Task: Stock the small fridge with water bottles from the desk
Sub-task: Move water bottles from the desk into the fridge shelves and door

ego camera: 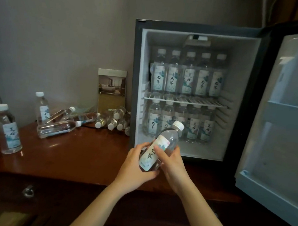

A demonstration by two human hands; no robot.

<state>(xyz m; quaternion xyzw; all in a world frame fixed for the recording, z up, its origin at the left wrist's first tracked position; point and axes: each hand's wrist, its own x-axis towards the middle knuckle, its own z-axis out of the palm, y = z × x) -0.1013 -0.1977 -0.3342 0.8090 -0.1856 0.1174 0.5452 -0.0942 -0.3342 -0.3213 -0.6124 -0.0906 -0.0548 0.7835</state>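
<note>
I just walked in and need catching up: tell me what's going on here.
A person is stocking the fridge, its door open. The left hand and right hand both hold one water bottle, tilted, in front of the opening. A row of bottles already stands on each level inside. On the desk, more bottles stand and lie.

Labels on the fridge bottles (159,72) read 无界, some 美好; the nearest upright bottle (8,130) on the worktop (67,156) read 美好.
</note>
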